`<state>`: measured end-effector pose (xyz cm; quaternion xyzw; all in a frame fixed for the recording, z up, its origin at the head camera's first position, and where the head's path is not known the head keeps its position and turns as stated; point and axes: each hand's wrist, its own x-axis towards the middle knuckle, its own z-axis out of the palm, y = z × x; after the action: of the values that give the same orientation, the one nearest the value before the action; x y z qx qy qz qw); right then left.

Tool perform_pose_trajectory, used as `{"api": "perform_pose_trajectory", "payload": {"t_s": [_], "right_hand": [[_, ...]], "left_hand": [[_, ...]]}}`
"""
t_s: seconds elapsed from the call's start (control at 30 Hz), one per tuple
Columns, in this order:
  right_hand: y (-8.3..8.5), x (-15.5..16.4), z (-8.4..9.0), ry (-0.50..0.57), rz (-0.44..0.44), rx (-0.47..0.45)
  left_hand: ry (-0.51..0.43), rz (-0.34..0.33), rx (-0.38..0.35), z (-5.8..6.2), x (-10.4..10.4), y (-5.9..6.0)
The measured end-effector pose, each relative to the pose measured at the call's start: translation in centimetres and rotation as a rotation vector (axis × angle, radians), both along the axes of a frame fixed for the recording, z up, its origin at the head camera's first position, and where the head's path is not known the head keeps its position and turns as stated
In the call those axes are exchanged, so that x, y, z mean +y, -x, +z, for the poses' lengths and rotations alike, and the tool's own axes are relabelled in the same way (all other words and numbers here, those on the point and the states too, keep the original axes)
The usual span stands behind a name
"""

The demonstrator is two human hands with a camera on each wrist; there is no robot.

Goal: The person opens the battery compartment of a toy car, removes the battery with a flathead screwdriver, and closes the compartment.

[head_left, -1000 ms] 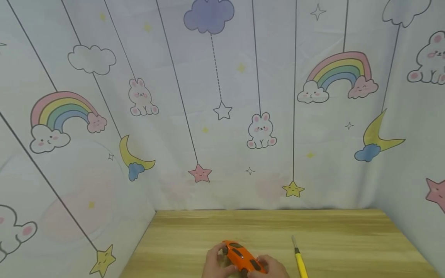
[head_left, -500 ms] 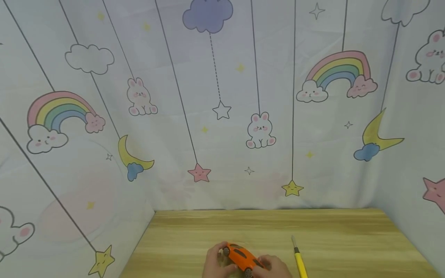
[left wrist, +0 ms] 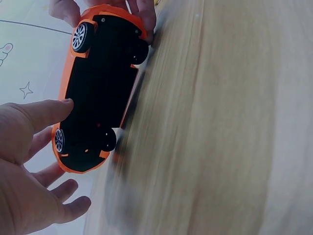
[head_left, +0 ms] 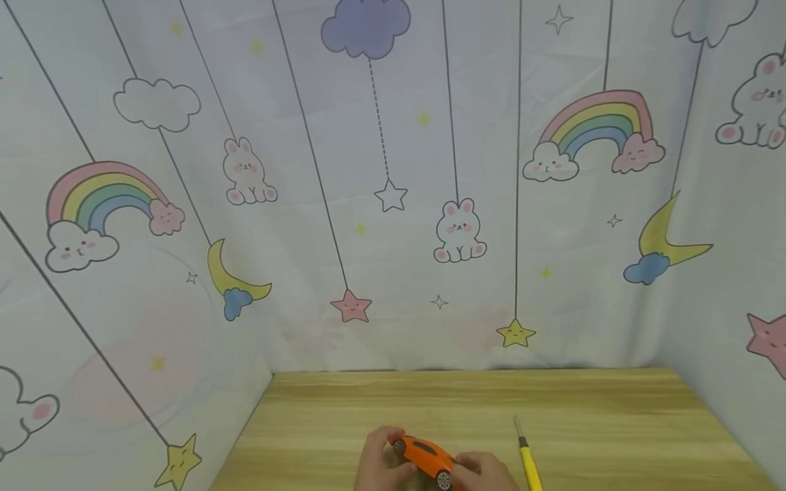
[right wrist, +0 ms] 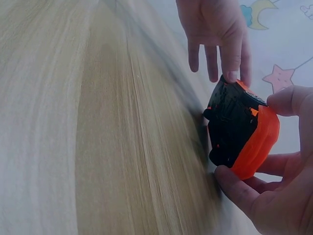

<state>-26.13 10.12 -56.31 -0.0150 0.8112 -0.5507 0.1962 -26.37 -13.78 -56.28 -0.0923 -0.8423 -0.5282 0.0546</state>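
The left hand [head_left: 376, 464] holds one end of the small orange toy car with a black plastic underside [head_left: 425, 458]. In the left wrist view its thumb [left wrist: 46, 111] presses on the black underside and the other fingers are spread behind the body, so this hand is clamped lightly on the car. The right hand [head_left: 486, 472] pinches the other end: in the right wrist view the thumb [right wrist: 288, 100] lies on the orange shell and a finger [right wrist: 237, 188] is curled under it. The toy car is lifted and tilted on its side, just above the near edge of the light wooden table [head_left: 602, 423], about in the middle of that edge. Its black underside [left wrist: 100, 88] is turned toward the table, and two wheels show in the head view.

Just to the right of the right hand, a slim screwdriver with a yellow handle and a dark metal shaft [head_left: 525, 453] lies on the table, its tip pointing to the far edge. Behind the far edge hangs a pale cloth backdrop printed with rainbows, rabbits and stars [head_left: 393, 198].

I judge that the step in hand is turning the car over to examine or reach its underside. The next move probably needs one hand to keep the car steady with the underside up, so that the other hand can be free.
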Motion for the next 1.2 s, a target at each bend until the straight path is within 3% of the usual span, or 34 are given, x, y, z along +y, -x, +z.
{"api": "perform_pose_trajectory", "payload": {"t_s": [0.13, 0.3, 0.63, 1.03, 1.2], "right_hand": [[0.1, 0.3, -0.2, -0.02, 0.013, 0.007], [0.3, 0.8, -0.3, -0.013, 0.015, 0.015], [0.1, 0.9, -0.1, 0.0, -0.063, 0.009], [-0.4, 0.7, 0.5, 0.031, -0.154, 0.151], [-0.5, 0.5, 0.4, 0.023, -0.169, 0.137]], "left_hand": [[0.052, -0.024, 0.035, -0.2, -0.3, 0.3], [0.125, 0.003, 0.051, -0.7, -0.4, 0.7], [0.074, 0.047, 0.087, -0.5, 0.3, 0.3], [0.012, 0.03, -0.016, 0.0, 0.5, 0.9], [0.019, 0.051, -0.038, 0.0, 0.4, 0.9]]}}
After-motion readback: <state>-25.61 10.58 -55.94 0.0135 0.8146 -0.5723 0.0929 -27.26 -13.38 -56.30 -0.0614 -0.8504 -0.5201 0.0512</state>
